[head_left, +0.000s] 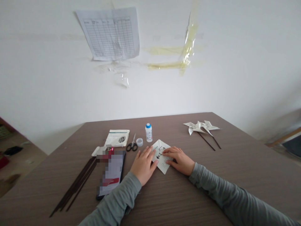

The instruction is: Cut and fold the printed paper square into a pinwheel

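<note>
A square of printed white paper [161, 150] lies like a diamond on the brown table [235, 175], partly folded. My left hand [143, 165] rests flat on its left side with fingers stretched out. My right hand [180, 159] presses on the paper's right part, fingers together and pointing left. Both sleeves are grey-green. Just behind the paper stands a small white glue bottle [148, 132] with a blue top, and its clear cap [139, 142] lies beside it.
Black-handled scissors [132, 145] lie left of the cap, next to a stack of printed sheets [117, 138]. A phone [111, 173] and a bundle of dark thin sticks [75, 185] lie at the left. Two paper pinwheels on sticks [203, 128] rest at the right back.
</note>
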Demonstrator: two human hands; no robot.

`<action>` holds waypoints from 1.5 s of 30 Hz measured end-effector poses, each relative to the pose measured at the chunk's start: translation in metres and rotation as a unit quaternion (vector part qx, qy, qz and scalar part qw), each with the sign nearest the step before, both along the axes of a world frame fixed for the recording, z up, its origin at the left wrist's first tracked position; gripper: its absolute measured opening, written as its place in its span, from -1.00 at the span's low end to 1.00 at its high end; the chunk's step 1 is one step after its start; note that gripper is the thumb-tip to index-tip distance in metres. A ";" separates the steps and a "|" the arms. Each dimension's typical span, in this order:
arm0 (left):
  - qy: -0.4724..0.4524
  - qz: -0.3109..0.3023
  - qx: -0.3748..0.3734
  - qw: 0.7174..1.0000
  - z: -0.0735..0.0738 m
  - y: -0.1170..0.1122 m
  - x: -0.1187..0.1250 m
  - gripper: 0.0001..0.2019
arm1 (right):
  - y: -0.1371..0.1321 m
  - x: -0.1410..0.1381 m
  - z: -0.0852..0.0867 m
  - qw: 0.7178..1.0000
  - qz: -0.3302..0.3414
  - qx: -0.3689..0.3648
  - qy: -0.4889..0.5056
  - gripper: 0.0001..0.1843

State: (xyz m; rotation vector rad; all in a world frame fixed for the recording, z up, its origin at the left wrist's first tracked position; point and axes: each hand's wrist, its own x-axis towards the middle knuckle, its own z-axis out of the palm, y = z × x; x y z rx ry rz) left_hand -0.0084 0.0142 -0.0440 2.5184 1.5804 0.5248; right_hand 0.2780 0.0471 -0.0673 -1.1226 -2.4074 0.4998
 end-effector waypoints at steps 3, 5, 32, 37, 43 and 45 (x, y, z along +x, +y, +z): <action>0.002 0.001 -0.020 1.000 -0.006 -0.003 0.004 -0.46 | -0.002 -0.003 -0.003 1.000 -0.019 -0.001 0.007 -0.51; 0.014 0.009 -0.033 0.999 -0.008 -0.006 0.003 -0.42 | -0.001 -0.003 -0.004 0.999 -0.032 0.005 0.012 -0.47; 0.029 0.050 -0.155 0.986 0.016 -0.004 -0.035 -0.31 | 0.081 0.017 0.012 0.998 -0.011 0.022 0.056 -0.46; 0.050 0.070 -0.193 0.978 0.014 0.003 -0.043 -0.22 | 0.120 -0.010 0.027 0.994 0.068 0.069 0.046 -0.33; 0.056 0.084 -0.170 0.980 0.007 0.005 -0.044 -0.24 | 0.141 -0.041 0.031 0.994 0.091 0.044 0.038 -0.20; 0.055 0.070 -0.179 0.980 0.014 0.002 -0.044 -0.25 | 0.146 -0.047 0.028 0.992 0.101 0.028 0.064 -0.17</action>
